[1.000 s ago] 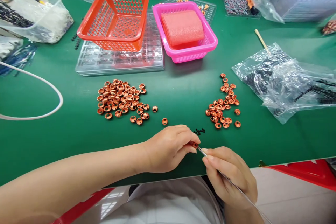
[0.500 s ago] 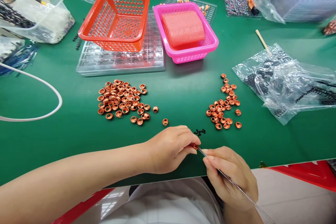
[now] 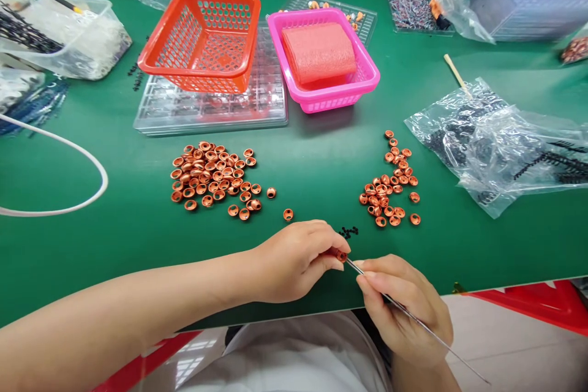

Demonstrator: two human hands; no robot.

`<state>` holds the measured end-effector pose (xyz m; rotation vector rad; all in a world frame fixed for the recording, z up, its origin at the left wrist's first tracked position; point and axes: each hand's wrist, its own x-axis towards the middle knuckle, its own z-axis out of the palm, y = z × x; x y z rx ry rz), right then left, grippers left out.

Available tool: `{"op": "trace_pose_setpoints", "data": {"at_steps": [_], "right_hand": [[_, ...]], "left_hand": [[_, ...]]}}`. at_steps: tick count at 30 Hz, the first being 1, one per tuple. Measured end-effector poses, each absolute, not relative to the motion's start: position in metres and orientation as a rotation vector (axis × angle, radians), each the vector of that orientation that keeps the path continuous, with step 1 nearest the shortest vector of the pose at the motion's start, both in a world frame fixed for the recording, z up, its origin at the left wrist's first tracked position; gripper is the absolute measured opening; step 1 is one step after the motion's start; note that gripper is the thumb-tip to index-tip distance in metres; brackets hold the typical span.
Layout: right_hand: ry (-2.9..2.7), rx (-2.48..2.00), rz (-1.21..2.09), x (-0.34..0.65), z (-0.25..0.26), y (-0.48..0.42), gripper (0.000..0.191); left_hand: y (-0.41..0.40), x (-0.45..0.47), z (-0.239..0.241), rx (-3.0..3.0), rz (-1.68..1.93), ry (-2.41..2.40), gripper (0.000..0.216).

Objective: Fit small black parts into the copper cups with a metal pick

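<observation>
Two hands work near the table's edge, close but not touching. The left hand (image 3: 298,260) pinches one small copper cup (image 3: 341,255) in its fingertips. The right hand (image 3: 407,312) grips a thin metal stick (image 3: 418,323), and its front end meets the cup; I can't see how far in it goes. Just past the left fingers lie tiny black bits (image 3: 353,230).

Farther out on the green table (image 3: 321,171) are a big left pile (image 3: 211,174) of copper cups and a smaller right pile (image 3: 384,202). The work looks partway done, with one cup in hand, but I can't tell which pile is finished. Behind them sit an orange basket (image 3: 193,69) and a pink basket (image 3: 316,95).

Compared with a second ago, the hands and piles look almost the same. The stick's back end now shows; before, it ran off the bottom.
</observation>
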<state>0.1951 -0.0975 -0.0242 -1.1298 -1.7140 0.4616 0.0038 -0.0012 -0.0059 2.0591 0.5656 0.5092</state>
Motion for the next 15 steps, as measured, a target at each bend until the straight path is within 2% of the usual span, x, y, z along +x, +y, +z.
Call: {"op": "trace_pose_setpoints", "data": {"at_steps": [15], "right_hand": [[-1.655,-1.180,0.396,0.1928,-0.0224,-0.0971,0.030]], "left_hand": [[0.0023,0.0040,-0.0030,1.970,0.450,0.601,0.014]]}}
